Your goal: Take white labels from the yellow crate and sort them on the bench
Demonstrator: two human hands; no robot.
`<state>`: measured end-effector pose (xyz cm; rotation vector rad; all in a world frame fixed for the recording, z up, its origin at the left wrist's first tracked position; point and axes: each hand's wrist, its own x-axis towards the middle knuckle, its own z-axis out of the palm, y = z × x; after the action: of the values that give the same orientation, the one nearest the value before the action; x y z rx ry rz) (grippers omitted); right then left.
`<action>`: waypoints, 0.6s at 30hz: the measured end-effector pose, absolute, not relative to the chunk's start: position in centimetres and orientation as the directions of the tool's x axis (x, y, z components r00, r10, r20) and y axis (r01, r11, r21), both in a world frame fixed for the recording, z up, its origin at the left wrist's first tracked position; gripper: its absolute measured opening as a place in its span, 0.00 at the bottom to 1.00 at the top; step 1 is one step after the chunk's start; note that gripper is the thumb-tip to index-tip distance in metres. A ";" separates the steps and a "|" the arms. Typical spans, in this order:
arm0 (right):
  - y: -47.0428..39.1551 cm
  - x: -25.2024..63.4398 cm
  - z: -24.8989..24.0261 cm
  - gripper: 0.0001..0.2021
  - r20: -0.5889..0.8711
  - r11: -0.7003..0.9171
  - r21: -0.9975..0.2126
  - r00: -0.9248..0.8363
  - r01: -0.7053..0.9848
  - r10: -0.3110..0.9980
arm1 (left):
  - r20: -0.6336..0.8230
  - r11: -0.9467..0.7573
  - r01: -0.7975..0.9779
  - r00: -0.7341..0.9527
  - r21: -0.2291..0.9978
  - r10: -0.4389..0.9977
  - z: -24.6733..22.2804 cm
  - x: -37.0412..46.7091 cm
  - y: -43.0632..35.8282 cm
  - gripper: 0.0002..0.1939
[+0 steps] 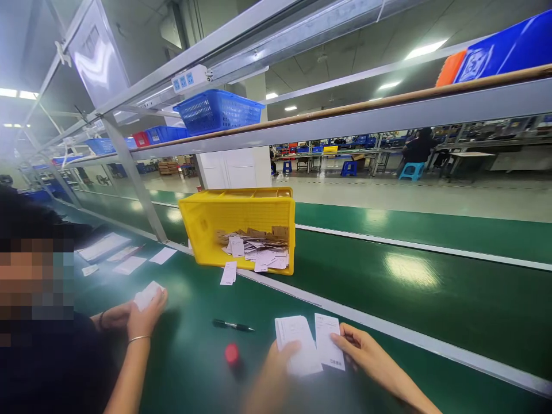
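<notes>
My left hand (276,368), blurred by motion, grips a stack of white printed cards (297,339), thumb on top. Close beside it on the right, my right hand (360,348) pinches a single white card (328,336) with small print between thumb and fingers. A black pen (233,326) and a round red cap-like object (232,354) lie on the green table left of my hands. Beyond them a yellow bin (241,210) rests on its side, its opening towards me, with many loose cards (263,253) inside. Two cards (229,273) lie at its lip.
At the left a co-worker (47,368) sits holding white cards (148,296). Papers (129,264) lie beyond those hands. Overhead runs a shelf (345,123) with a blue basket (219,109) and a blue bin (509,49). A metal post (133,178) stands at the table's back.
</notes>
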<state>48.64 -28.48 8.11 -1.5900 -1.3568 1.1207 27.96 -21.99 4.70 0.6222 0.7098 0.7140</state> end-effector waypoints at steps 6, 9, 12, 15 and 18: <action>-28.2 52.7 4.3 0.21 -0.111 -0.249 -0.619 0.232 0.745 0.966 | -0.369 0.599 -0.363 0.532 0.714 0.762 4.5 27.6 -21.3 0.28; -28.5 52.5 3.7 0.14 -0.079 -0.347 -0.450 0.350 0.823 0.933 | -0.391 0.587 -0.316 0.506 0.745 0.769 3.8 27.9 -21.6 0.28; -28.7 51.1 4.4 0.14 -0.009 -0.291 -0.562 0.346 0.774 0.938 | -0.374 0.579 -0.286 0.535 0.763 0.758 3.3 28.1 -22.1 0.28; -28.9 49.0 5.8 0.21 0.011 -0.091 -0.795 0.165 0.599 0.986 | -0.295 0.555 -0.284 0.615 0.782 0.731 3.3 28.4 -22.5 0.26; -29.3 47.4 7.0 0.25 -0.009 -0.043 -0.848 0.066 0.528 0.998 | -0.225 0.542 -0.291 0.683 0.788 0.695 3.7 28.7 -22.7 0.27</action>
<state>47.42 -29.34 6.96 -1.6564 -1.5432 0.8658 28.74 -22.71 3.67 0.7979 0.5663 0.6237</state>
